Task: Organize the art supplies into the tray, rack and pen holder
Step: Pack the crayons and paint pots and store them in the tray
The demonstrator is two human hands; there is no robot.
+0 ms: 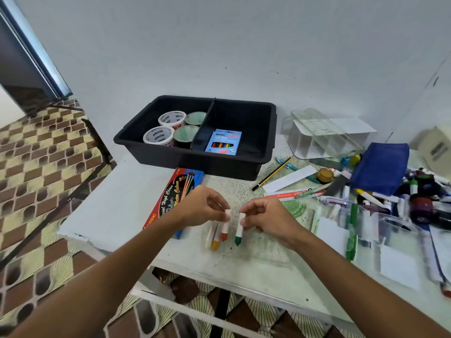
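Head view: left hand (pixel 203 206) pinches a red-tipped crayon (pixel 225 226), right hand (pixel 264 219) a green-tipped crayon (pixel 239 229), near the worktop's (pixel 117 206) front edge.

A pale, speckled worktop (pixel 127 203) against the wall carries a black divided tray (pixel 234 164), a red watercolour box (pixel 168 201) just in front of it, a clear plastic organiser (pixel 317 135), a blue pouch (pixel 380 167), a yellow-black pencil (pixel 271 174) and scattered markers (pixel 424 196) at right.
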